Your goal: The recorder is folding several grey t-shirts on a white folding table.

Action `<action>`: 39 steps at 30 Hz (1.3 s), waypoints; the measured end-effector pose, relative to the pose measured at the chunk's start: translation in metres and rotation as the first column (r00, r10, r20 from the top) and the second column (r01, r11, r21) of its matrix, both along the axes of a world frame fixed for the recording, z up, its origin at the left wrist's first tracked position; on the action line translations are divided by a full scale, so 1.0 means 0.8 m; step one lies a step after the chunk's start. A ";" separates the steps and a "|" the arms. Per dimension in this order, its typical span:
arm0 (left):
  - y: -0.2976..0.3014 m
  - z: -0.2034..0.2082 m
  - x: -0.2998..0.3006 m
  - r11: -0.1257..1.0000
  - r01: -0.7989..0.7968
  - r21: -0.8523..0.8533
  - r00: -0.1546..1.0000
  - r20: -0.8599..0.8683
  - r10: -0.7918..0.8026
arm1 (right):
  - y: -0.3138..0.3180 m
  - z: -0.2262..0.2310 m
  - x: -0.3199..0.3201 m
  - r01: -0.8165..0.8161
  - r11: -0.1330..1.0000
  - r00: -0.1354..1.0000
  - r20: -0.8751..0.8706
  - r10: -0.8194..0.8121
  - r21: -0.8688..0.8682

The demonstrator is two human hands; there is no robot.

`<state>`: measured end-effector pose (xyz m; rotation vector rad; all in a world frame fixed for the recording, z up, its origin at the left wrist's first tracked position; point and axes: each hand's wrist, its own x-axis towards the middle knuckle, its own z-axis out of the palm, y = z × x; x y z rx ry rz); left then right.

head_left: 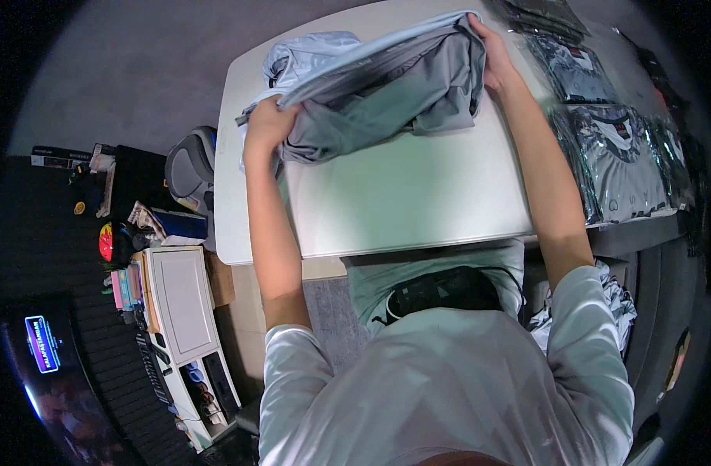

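A grey garment with a light-blue side (386, 97) lies spread and rumpled across the far part of the white table (417, 202). Its long light-blue edge is stretched between my two hands. My left hand (268, 126) is closed on the fabric at the left end, with its fingertips partly hidden in the folds. At the far right corner, my right hand (491, 54) grips the same edge, thumb over the cloth. Bunched light-blue fabric (309, 54) sits behind the left hand; whether it belongs to the same garment I cannot tell.
Clear-bagged folded shirts (615, 163) lie along the right, with more dark packages (546, 15) at the far right. A grey chair (191, 171) stands left of the table. A white cabinet (183, 303) and a lit screen (41, 344) are further left.
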<state>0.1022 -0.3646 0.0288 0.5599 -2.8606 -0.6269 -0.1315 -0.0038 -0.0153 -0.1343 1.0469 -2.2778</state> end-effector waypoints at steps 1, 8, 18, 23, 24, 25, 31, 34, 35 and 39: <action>-0.015 -0.002 0.003 0.995 -0.063 -0.082 0.997 -0.047 0.059 | -0.015 0.009 0.017 0.025 0.998 1.000 -0.005 -0.025 0.049; -0.020 0.025 -0.001 0.199 0.431 0.880 0.723 -0.469 0.508 | -0.061 0.001 0.081 0.684 0.641 0.132 -0.924 0.359 0.347; -0.022 0.032 0.031 0.060 0.385 0.921 0.868 -0.384 0.316 | -0.050 -0.001 0.049 0.640 0.662 0.540 -0.841 -0.027 0.389; 0.020 0.031 0.035 0.371 0.488 0.790 0.855 -0.346 -0.387 | -0.016 -0.019 0.002 0.643 0.698 0.759 -0.384 -0.526 0.315; 0.035 0.038 0.036 0.600 0.489 0.633 0.846 -0.175 -0.505 | -0.026 -0.009 0.013 0.635 0.704 0.765 -0.381 -0.519 0.317; 0.035 0.036 0.028 0.633 0.503 0.588 0.824 -0.105 -0.557 | -0.035 0.000 0.023 0.577 0.774 0.816 -0.234 -0.529 0.261; -0.009 0.003 0.001 0.977 -0.005 0.214 0.985 -0.169 0.042 | -0.040 0.039 0.065 0.003 0.999 1.000 0.009 -0.003 0.049; -0.024 0.001 -0.003 0.963 -0.219 0.154 0.937 -0.242 0.252 | -0.032 0.044 0.079 -0.187 0.982 0.982 0.045 0.186 0.014; -0.046 -0.005 0.002 0.953 -0.274 0.131 0.918 -0.259 0.299 | -0.032 0.045 0.089 -0.308 0.940 0.949 -0.027 0.315 0.148; -0.083 -0.020 0.009 0.831 -0.262 0.491 0.881 -0.229 0.413 | -0.023 0.063 0.112 -0.525 0.720 0.699 -0.253 0.669 0.453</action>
